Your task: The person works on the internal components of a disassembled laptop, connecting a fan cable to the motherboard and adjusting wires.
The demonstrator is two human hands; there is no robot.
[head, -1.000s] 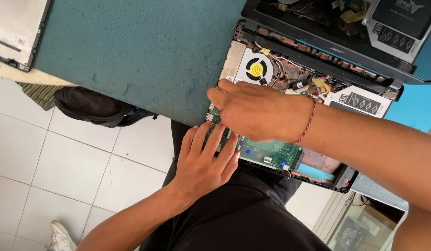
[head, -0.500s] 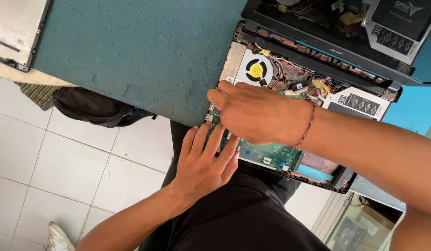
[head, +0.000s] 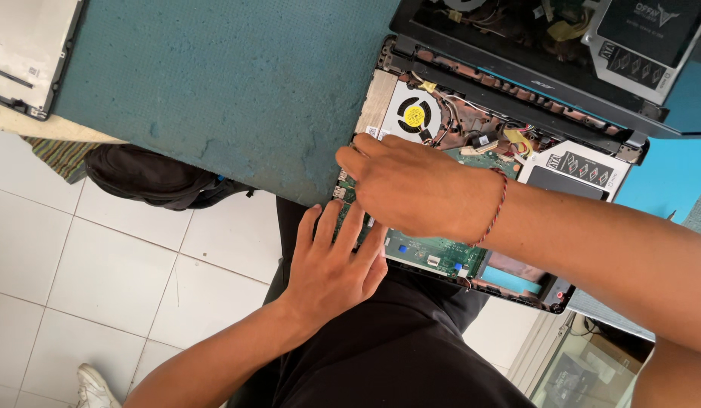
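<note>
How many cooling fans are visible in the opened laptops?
1: a cooling fan with a yellow centre, in the near opened laptop, just above the right hand. Others may be hidden in the far laptop.

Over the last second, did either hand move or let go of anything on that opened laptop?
Barely anything changed. The right hand stays pressed over the green circuit board of the opened laptop, and the left hand stays flat on its near edge. Nothing was picked up or released; the fan and table look the same.
</note>
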